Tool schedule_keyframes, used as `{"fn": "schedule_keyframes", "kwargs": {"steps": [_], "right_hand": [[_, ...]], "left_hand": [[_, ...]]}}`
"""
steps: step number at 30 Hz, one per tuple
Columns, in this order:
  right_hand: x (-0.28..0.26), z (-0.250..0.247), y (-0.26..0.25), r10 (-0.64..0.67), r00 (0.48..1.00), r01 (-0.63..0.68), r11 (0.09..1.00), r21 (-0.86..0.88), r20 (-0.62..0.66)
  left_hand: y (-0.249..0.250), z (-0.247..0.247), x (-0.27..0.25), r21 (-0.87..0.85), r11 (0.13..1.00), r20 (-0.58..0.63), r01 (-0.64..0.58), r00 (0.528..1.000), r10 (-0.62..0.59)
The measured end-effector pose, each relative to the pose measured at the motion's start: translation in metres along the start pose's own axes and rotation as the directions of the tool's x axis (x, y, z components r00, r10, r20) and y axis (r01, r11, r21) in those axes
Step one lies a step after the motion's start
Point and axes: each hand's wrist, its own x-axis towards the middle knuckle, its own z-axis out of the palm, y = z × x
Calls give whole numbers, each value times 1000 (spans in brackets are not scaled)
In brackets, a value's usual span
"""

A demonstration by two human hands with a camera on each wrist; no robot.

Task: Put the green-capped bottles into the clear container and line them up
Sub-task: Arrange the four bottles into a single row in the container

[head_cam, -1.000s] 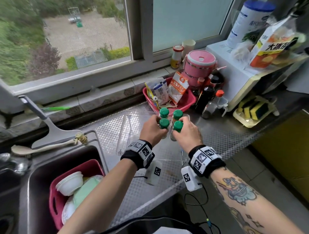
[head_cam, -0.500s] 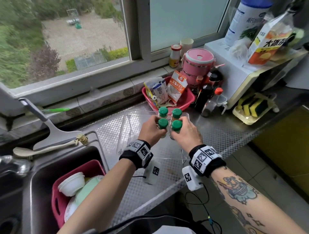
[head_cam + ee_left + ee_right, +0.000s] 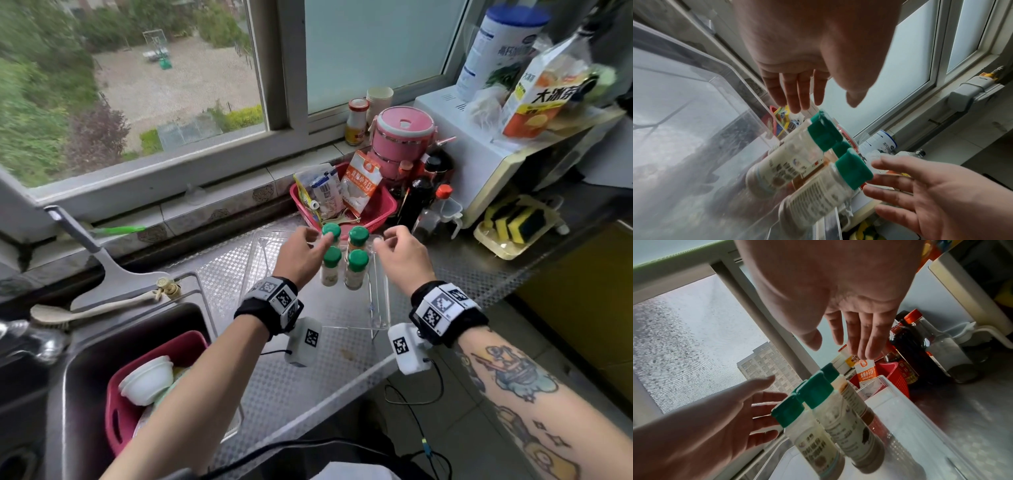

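Observation:
Several green-capped bottles (image 3: 344,270) stand upright in a tight two-by-two block inside the clear container (image 3: 342,310) on the steel counter. My left hand (image 3: 303,251) hovers just left of the block with relaxed, spread fingers and holds nothing. On the other side my right hand (image 3: 399,245) is likewise open and off the bottles. The left wrist view shows the left hand (image 3: 795,84) above the bottles (image 3: 789,167), with the right hand (image 3: 920,186) beside the caps. In the right wrist view the right hand (image 3: 855,324) hangs over the bottles (image 3: 818,443).
A red basket (image 3: 380,209) of packets sits just behind the container, with dark sauce bottles (image 3: 416,205) and a pink lunch box (image 3: 402,137) to its right. A sink (image 3: 85,359) with a red dish tub lies at the left. Sponges in a tray (image 3: 513,222) are far right.
Both hands gripped the near bottles before. They have now let go and drawn apart sideways, leaving the bottles standing in the container.

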Motion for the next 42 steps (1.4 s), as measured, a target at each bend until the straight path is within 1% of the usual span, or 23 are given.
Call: {"fn": "schedule_keyframes", "kwargs": {"steps": [3, 6, 9, 12, 17, 21, 22, 23, 25, 26, 27, 28, 30, 35, 37, 39, 42], "right_hand": [[11, -1, -8, 4, 999, -3, 1000, -14, 51], [19, -1, -19, -15, 996, 17, 1000, -20, 85], [26, -2, -26, -26, 990, 33, 998, -48, 136], [33, -1, -30, -25, 978, 41, 996, -74, 209], [38, 3, -34, -27, 968, 52, 994, -94, 248], [38, 4, -33, -12, 965, 40, 994, -103, 262], [37, 3, -32, -10, 969, 35, 995, -94, 248], [35, 2, -30, -13, 977, 29, 997, -73, 213], [25, 1, -27, -23, 996, 22, 1000, 10, 88], [18, 0, -24, -35, 999, 34, 999, 42, 31], [11, 0, -22, -54, 999, 54, 998, 45, 3], [4, 2, -18, -72, 997, 72, 997, 31, 6], [-7, 5, -9, -94, 994, 94, 996, -4, 56], [-20, 14, -4, -110, 977, 120, 992, -45, 182], [-22, 14, -4, -128, 973, 141, 988, -60, 191], [-23, 14, -5, -135, 972, 153, 985, -77, 193], [-20, 15, -7, -142, 973, 160, 983, -89, 184]], "left_hand": [[11, -1, 11, 32, 999, -37, -2, 999, 3], [18, 1, 20, 23, 1000, -48, 11, 999, -10], [22, 4, 25, 28, 999, -37, 29, 999, -28], [22, 7, 25, 66, 997, 1, 38, 999, -38], [22, 9, 25, 94, 995, 7, 45, 999, -46], [27, 8, 26, 120, 992, 21, 38, 999, -40], [28, 8, 27, 118, 992, 29, 40, 999, -44], [28, 8, 26, 100, 994, 45, 52, 997, -57], [29, 7, 21, 46, 997, 60, 65, 996, -67], [30, 6, 18, 8, 998, 54, 65, 996, -65], [30, 6, 13, -26, 997, 41, 68, 997, -67], [28, 5, 8, -41, 998, 22, 54, 998, -53], [26, 6, -4, -20, 999, 22, 28, 999, -28], [12, 10, -12, 38, 998, 109, 47, 993, -51], [10, 13, -14, 99, 994, 115, 51, 991, -62], [7, 16, -16, 140, 990, 98, 34, 994, -48], [2, 16, -20, 138, 990, 67, 35, 997, -45]]}}
